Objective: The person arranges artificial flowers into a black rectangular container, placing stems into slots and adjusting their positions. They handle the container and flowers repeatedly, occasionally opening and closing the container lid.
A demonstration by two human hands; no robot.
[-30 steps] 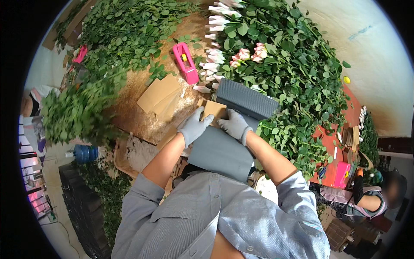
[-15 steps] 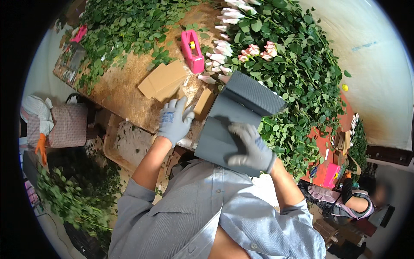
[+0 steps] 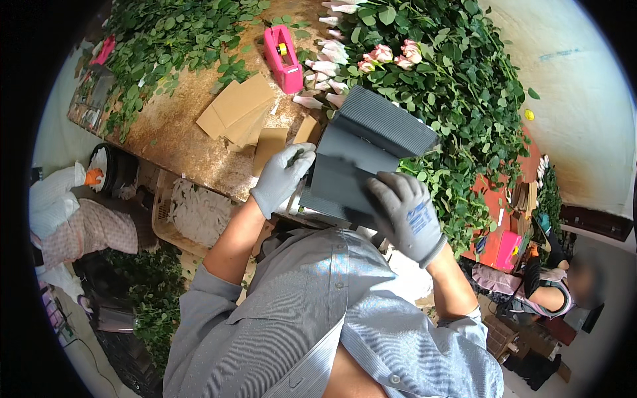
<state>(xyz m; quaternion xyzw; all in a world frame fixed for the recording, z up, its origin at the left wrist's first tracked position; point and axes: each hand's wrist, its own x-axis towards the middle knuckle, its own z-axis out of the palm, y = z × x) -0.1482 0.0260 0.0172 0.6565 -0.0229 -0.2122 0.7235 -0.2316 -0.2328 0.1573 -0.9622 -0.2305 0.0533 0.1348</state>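
A dark grey ribbed stand (image 3: 348,189) with a raised, sloping back part rests at the table's front edge, before me. My left hand (image 3: 285,178), in a grey glove, is at its left side with fingers curled together; what they pinch is hidden. On the stand's right part lies my right hand (image 3: 410,215), also gloved, palm down, fingers bent and slightly apart, thumb hidden. Just past my left hand are a small brown cardboard piece (image 3: 271,147) and another cardboard piece (image 3: 306,130). A loose pile of flat cardboard pieces (image 3: 237,109) lies farther left.
A pink tape dispenser (image 3: 283,60) stands behind the cardboard. Roses with pale wrapped heads (image 3: 325,66) and leafy stems (image 3: 444,99) fill the right; more greenery (image 3: 159,60) covers the far left. A crate (image 3: 199,212) sits below the table. Other people work at left and right.
My left hand has moved right, from the cardboard to the stand's left side, its fingers closing. My right hand has shifted slightly up and right on the stand. The person at left has moved.
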